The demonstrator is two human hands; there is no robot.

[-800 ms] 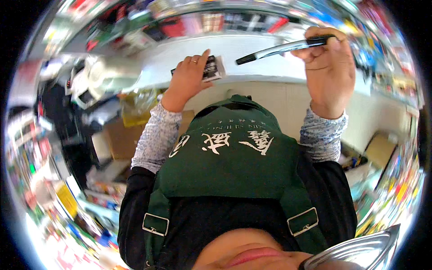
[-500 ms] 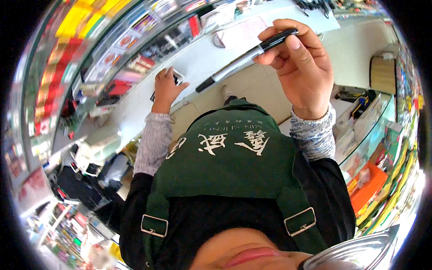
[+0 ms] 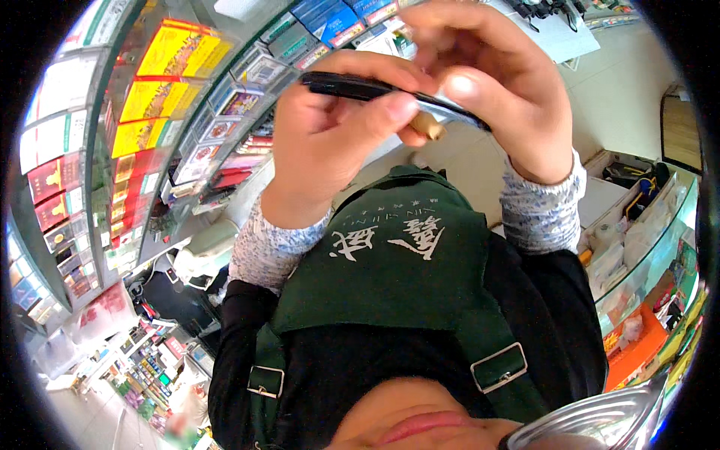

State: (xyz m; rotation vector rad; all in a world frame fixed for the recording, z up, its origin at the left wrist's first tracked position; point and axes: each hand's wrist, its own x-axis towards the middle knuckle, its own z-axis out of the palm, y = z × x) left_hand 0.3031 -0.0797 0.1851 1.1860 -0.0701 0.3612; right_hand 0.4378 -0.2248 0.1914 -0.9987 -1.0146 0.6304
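A pen with black parts and a pale, clear-looking barrel is held lengthwise between my two hands, above the chest of my green apron. My left hand pinches its black left part between thumb and fingers. At the right part, the thumb and fingers of my right hand close around the barrel; they are somewhat blurred and hide some of it. A small tan, rounded shape shows just below the pen by my left fingertips; what it is I cannot make out.
Glass shelves with yellow boxes, red boxes and blue boxes rise on the left. A pale table stands at the far right. Nearer right, a glass counter holds an open drawer and an orange tray.
My left hand has come up from the white counter and taken hold of the pen's left part. The pen, held before only by my right hand, now lies the other way in tilt.
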